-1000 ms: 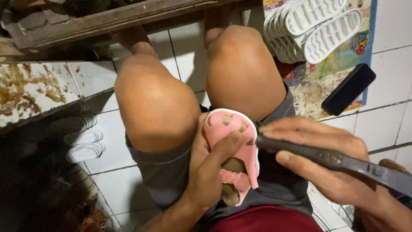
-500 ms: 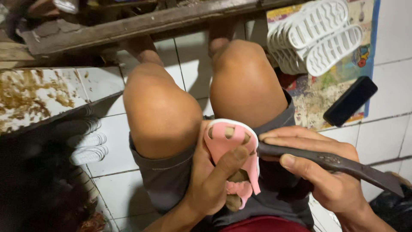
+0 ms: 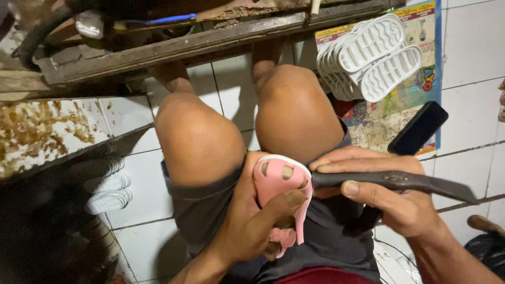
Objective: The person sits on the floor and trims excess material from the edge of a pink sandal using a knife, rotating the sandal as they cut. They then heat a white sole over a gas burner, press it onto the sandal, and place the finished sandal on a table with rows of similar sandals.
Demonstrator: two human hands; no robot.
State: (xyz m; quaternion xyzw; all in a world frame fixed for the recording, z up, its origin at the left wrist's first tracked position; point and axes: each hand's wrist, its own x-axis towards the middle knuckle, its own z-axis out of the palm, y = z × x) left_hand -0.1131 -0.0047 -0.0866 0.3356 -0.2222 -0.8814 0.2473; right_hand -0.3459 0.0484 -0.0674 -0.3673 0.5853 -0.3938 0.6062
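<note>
I sit with bare knees over a tiled floor, a small pink sandal (image 3: 278,179) resting on my lap. My left hand (image 3: 252,221) grips it from below, thumb laid across its side. My right hand (image 3: 384,197) is closed around a long dark metal tool (image 3: 400,181). The tool's tip touches the sandal's right edge near the white rim. Part of the sandal's lower end is hidden behind my left fingers.
A stack of white soles (image 3: 368,58) lies on a colourful printed sheet (image 3: 415,89) at the upper right. A black phone (image 3: 418,128) rests beside it. A rough wooden beam (image 3: 210,39) crosses the top. More white soles (image 3: 108,184) lie in shadow at left.
The view has shifted, so my knees and the sandal sit lower and more to the right. Both hands keep their hold, with the tool still against the sandal's edge.
</note>
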